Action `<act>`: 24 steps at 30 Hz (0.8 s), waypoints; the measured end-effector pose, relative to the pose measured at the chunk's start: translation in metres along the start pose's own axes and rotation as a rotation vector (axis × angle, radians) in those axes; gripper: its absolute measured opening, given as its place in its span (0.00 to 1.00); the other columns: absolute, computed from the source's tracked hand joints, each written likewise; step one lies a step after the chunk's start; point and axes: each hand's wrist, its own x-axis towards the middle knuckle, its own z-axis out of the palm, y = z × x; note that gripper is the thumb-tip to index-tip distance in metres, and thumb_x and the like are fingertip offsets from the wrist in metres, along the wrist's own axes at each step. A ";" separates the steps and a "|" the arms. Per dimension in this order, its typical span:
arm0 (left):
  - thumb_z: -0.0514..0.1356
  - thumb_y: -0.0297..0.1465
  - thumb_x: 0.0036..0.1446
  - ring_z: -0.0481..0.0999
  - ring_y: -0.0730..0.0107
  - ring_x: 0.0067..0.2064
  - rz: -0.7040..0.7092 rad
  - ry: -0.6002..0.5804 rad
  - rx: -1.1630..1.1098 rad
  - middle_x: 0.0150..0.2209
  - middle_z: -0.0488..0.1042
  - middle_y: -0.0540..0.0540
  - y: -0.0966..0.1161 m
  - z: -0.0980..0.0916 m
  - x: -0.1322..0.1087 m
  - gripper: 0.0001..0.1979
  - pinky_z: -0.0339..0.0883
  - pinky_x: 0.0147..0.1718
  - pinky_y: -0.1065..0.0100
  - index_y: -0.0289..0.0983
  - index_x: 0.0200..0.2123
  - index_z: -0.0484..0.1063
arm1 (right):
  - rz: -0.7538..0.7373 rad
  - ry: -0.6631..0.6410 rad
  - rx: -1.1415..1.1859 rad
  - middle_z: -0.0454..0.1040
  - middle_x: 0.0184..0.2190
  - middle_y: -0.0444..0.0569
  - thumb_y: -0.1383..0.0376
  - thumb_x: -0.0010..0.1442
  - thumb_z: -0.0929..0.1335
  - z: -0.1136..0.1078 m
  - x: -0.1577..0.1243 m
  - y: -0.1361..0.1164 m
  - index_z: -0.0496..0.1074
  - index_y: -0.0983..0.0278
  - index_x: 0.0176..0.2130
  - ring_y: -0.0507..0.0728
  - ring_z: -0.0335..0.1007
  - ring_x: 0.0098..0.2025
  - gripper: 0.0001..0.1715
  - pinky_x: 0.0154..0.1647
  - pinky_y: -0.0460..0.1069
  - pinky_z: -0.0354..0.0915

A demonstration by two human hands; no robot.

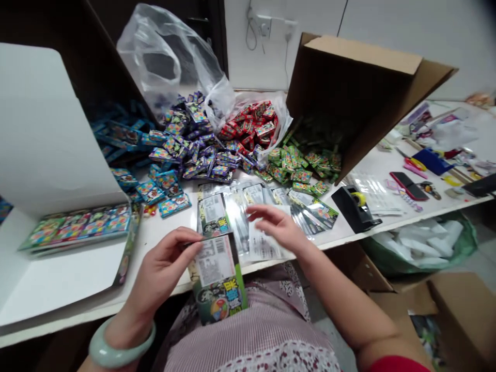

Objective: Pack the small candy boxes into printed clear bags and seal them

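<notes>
My left hand [160, 271], a pale green bangle [122, 356] on its wrist, pinches the top corner of a flat printed card [219, 281] between thumb and fingers. The card is green and black, with a pale barcode panel, and hangs at the table's front edge before my apron. My right hand [281, 227] hovers over clear plastic sleeves [238, 206], its fingers slightly curled and apart, with nothing visible in them. Another similar card [212, 212] lies flat just beyond my left hand. More cards [315, 212] are fanned out to the right.
Small blue packets [170, 191], purple packets [201, 142], red packets [256, 124] and green packets [294, 165] lie heaped behind. A white box [58, 289] stands open at left, a cardboard box [360, 93] at right. A tape dispenser [354, 206] sits near the front edge.
</notes>
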 end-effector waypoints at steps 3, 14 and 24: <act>0.64 0.35 0.55 0.73 0.67 0.36 -0.041 0.033 0.029 0.35 0.73 0.48 -0.005 -0.001 0.001 0.06 0.69 0.34 0.72 0.40 0.33 0.73 | 0.182 0.254 -0.401 0.74 0.38 0.50 0.65 0.62 0.64 -0.051 0.008 0.044 0.75 0.63 0.41 0.55 0.71 0.40 0.11 0.44 0.52 0.66; 0.64 0.36 0.55 0.74 0.65 0.36 -0.016 0.024 0.076 0.35 0.74 0.48 -0.009 0.003 0.010 0.07 0.70 0.33 0.70 0.40 0.34 0.73 | 0.270 0.200 -0.719 0.71 0.36 0.52 0.68 0.58 0.67 -0.065 0.007 0.079 0.75 0.66 0.36 0.58 0.65 0.41 0.06 0.44 0.51 0.59; 0.63 0.37 0.55 0.75 0.67 0.37 -0.040 0.033 0.107 0.35 0.74 0.49 -0.014 0.001 0.007 0.07 0.71 0.35 0.72 0.40 0.34 0.73 | 0.296 0.182 -0.717 0.72 0.35 0.49 0.68 0.59 0.67 -0.070 0.010 0.087 0.75 0.64 0.36 0.55 0.67 0.39 0.06 0.42 0.48 0.60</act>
